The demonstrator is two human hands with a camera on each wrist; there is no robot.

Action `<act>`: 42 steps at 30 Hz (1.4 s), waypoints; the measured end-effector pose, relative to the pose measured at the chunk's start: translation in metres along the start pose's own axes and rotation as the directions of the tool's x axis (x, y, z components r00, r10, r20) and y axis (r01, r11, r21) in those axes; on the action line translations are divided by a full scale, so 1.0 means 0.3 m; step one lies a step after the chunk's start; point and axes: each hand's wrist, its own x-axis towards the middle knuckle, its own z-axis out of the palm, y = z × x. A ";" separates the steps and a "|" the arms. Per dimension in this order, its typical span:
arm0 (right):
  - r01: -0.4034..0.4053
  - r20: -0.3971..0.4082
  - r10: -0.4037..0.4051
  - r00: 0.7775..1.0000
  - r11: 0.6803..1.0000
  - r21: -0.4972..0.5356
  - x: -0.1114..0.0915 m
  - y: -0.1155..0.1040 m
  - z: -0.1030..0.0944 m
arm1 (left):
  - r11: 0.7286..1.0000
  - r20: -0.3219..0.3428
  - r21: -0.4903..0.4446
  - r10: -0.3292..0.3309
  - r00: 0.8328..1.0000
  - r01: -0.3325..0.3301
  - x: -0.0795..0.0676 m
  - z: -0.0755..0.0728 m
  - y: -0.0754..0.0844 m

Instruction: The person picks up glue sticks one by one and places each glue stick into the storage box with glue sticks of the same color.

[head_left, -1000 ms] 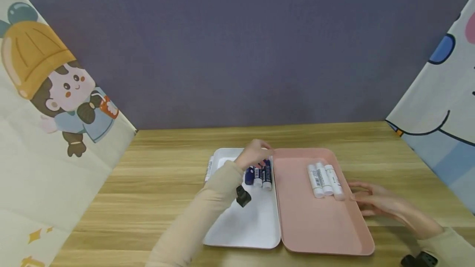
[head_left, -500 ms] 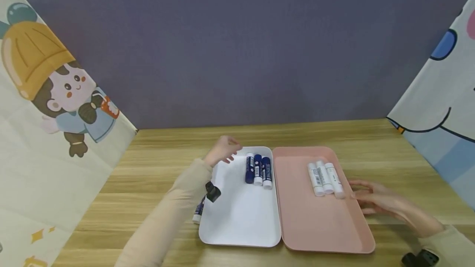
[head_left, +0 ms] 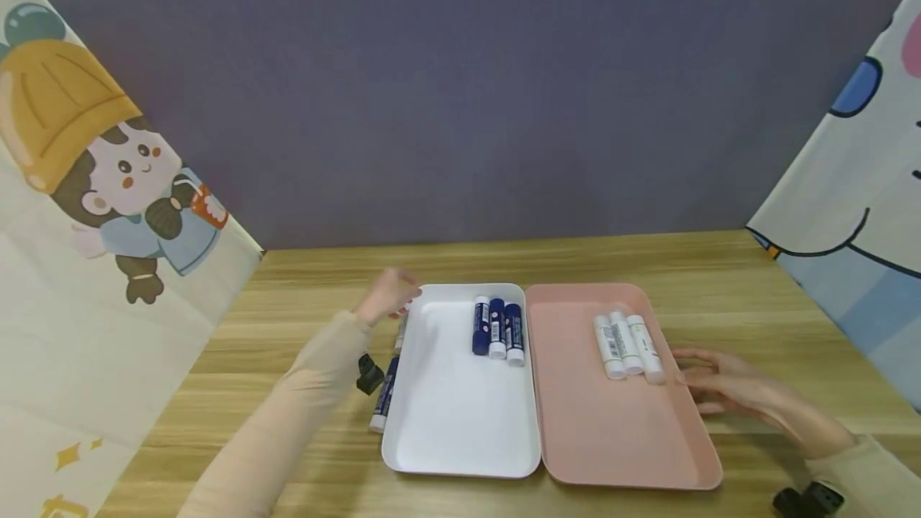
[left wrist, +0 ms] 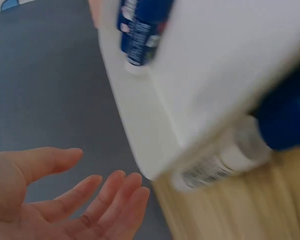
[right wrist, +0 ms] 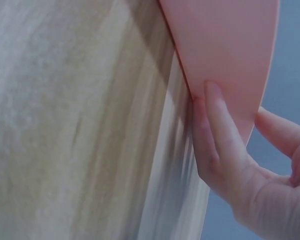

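My left hand (head_left: 388, 294) hovers at the back left corner of the white tray (head_left: 460, 430), fingers loosely spread and holding nothing in the left wrist view. Just below it lies a white glue stick (left wrist: 205, 170) on the table, beside the tray's outer wall. Closer to me on that side rests a dark blue glue stick (head_left: 384, 396) with a white end. Three blue glue sticks (head_left: 496, 330) lie side by side inside the white tray. My right hand (head_left: 734, 386) holds the right edge of the pink tray (head_left: 626, 446), fingers against its outer wall, thumb at the rim.
Three white glue sticks (head_left: 627, 344) lie together in the pink tray, which stands against the white one. A grey-blue panel (head_left: 504, 102) rises behind the wooden table (head_left: 288, 286). Cartoon-printed sheets flank it on the left and right.
My left hand has moved left from over the blue glue sticks, past the white tray, to its outer left side, uncovering the row. My right hand stays at the pink tray's edge.
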 end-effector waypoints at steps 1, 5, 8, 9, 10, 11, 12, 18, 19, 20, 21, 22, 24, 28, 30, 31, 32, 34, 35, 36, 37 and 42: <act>-0.006 -0.005 0.006 1.000 1.000 -0.003 0.000 -0.001 0.000 | 1.000 -0.007 0.013 -0.003 1.000 0.003 0.001 -0.003 -0.011; -0.013 -0.006 0.013 1.000 1.000 -0.015 -0.001 -0.001 0.001 | 0.999 -0.025 0.046 0.005 1.000 -0.004 0.006 -0.010 -0.054; -0.007 0.004 0.007 1.000 1.000 -0.016 -0.002 -0.002 0.000 | 0.999 -0.036 0.045 -0.003 0.999 0.004 0.009 -0.011 -0.083; -0.008 0.003 0.008 1.000 1.000 -0.017 -0.002 -0.003 0.000 | 0.999 -0.037 0.042 -0.013 0.999 0.015 0.009 -0.011 -0.091; -0.009 0.001 0.009 1.000 1.000 -0.016 -0.001 -0.004 0.000 | 0.999 -0.037 0.040 -0.019 0.999 0.020 0.008 -0.010 -0.100; -0.009 0.003 0.009 1.000 1.000 -0.017 0.000 -0.005 0.000 | 0.999 -0.039 0.040 -0.027 0.999 0.028 0.008 -0.009 -0.109; -0.008 0.004 0.008 1.000 1.000 -0.020 0.000 -0.006 0.001 | 0.999 -0.039 0.045 -0.028 0.999 0.030 0.007 -0.008 -0.117; -0.009 -0.019 0.009 1.000 1.000 -0.030 -0.003 -0.012 0.007 | 0.997 -0.035 0.065 -0.036 0.999 0.039 0.008 -0.003 -0.148; -0.009 -0.023 0.008 1.000 0.999 -0.032 -0.004 -0.012 0.007 | 0.997 -0.032 0.061 -0.041 0.999 0.043 0.009 0.000 -0.152; -0.009 -0.026 0.009 1.000 0.999 -0.033 -0.006 -0.013 0.008 | 0.997 -0.026 0.057 -0.044 0.999 0.046 0.010 0.003 -0.156; -0.010 -0.026 0.010 1.000 0.999 -0.033 -0.007 -0.014 0.009 | 0.997 -0.023 0.056 -0.047 0.999 0.048 0.011 0.006 -0.160; -0.011 -0.026 0.010 1.000 0.999 -0.036 -0.008 -0.013 0.008 | 0.998 -0.018 0.054 -0.044 0.999 0.045 0.011 0.009 -0.167; -0.010 -0.024 0.010 1.000 0.999 -0.038 -0.009 -0.013 0.010 | 0.997 -0.012 0.053 -0.051 0.999 0.052 0.009 0.015 -0.171; -0.013 -0.021 0.012 1.000 0.999 -0.037 -0.007 -0.012 0.011 | 0.997 0.002 0.041 -0.063 0.998 0.063 0.020 0.022 -0.194; -0.015 -0.021 0.014 1.000 0.999 -0.032 -0.006 -0.010 0.011 | 0.998 0.006 0.038 -0.055 0.998 0.055 0.041 0.029 -0.222; -0.015 -0.017 0.015 1.000 1.000 -0.028 -0.005 -0.010 0.010 | 1.000 0.002 0.015 0.008 1.000 -0.009 0.068 0.038 -0.263; -0.014 -0.014 0.014 1.000 1.000 -0.025 -0.005 -0.009 0.010 | 1.000 0.003 0.018 0.023 1.000 -0.024 0.082 0.045 -0.281; -0.025 -0.017 0.025 1.000 1.000 -0.018 -0.005 -0.008 0.009 | 0.998 0.001 0.036 0.045 0.999 -0.045 0.108 0.058 -0.315; -0.025 -0.015 0.025 1.000 0.999 -0.019 -0.005 -0.008 0.009 | 0.997 -0.001 0.046 0.062 0.998 -0.062 0.096 0.059 -0.307; -0.026 -0.015 0.026 1.000 0.999 -0.020 -0.005 -0.009 0.010 | 0.998 -0.002 0.043 0.047 0.999 -0.046 0.103 0.066 -0.314; -0.030 -0.018 0.030 0.999 0.999 -0.020 -0.005 -0.009 0.010 | 0.999 -0.003 0.035 0.032 0.999 -0.032 0.112 0.073 -0.324; -0.020 -0.022 0.019 1.000 0.999 -0.027 -0.002 -0.012 0.012 | 1.000 0.009 0.014 0.021 1.000 -0.021 0.191 0.108 -0.427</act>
